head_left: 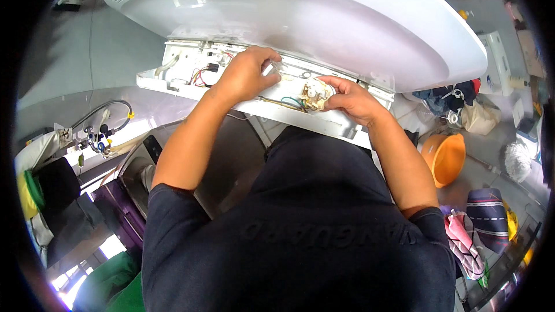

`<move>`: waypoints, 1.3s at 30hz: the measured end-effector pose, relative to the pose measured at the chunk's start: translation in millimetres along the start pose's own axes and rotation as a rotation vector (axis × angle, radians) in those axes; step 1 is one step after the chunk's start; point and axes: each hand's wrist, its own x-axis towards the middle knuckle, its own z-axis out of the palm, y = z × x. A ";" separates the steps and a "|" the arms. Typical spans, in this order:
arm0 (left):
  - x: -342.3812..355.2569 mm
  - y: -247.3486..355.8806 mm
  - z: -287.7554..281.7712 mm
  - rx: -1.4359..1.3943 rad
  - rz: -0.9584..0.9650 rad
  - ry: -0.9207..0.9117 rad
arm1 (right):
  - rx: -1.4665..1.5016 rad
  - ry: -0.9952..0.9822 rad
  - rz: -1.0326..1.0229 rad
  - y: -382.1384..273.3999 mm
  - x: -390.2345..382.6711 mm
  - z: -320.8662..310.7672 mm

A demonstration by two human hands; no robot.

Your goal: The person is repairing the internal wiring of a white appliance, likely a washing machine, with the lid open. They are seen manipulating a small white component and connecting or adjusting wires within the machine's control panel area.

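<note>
My right hand (354, 101) grips a round, cream-coloured mechanism (316, 93) between thumb and fingers, with brownish stains on it. It sits over the open white panel (266, 108) of a white appliance, close to some green wire (292, 101). To its left, my left hand (247, 75) curls its thumb and fingers around something small and whitish, partly clear, that I cannot make out. Red and black wires (201, 75) lie in the panel beside my left wrist. A pale hose (167, 66) bends at the panel's left end.
A large white curved lid (300, 17) rises behind the panel. Hoses and a valve (103, 138) are at the left wall. On the right are an orange bucket (444, 159), a heap of cloths (451, 99) and a dark rolled bundle (487, 219).
</note>
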 end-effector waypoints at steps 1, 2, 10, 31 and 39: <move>-1.8 0.0 3.5 0.037 0.055 0.027 | 0.004 -0.007 0.001 0.6 0.1 -0.3; -2.9 -0.1 8.7 0.073 0.089 0.035 | 0.008 -0.013 0.000 0.7 0.1 -0.5; 4.2 20.3 31.5 0.149 0.100 -0.125 | -0.026 0.003 0.011 5.2 2.6 -5.4; -9.6 65.9 75.0 -0.122 0.236 0.205 | -0.033 0.003 -0.015 3.9 0.0 -3.6; -14.3 68.1 71.5 -0.137 0.253 0.209 | -0.050 0.028 -0.023 1.6 -1.9 0.9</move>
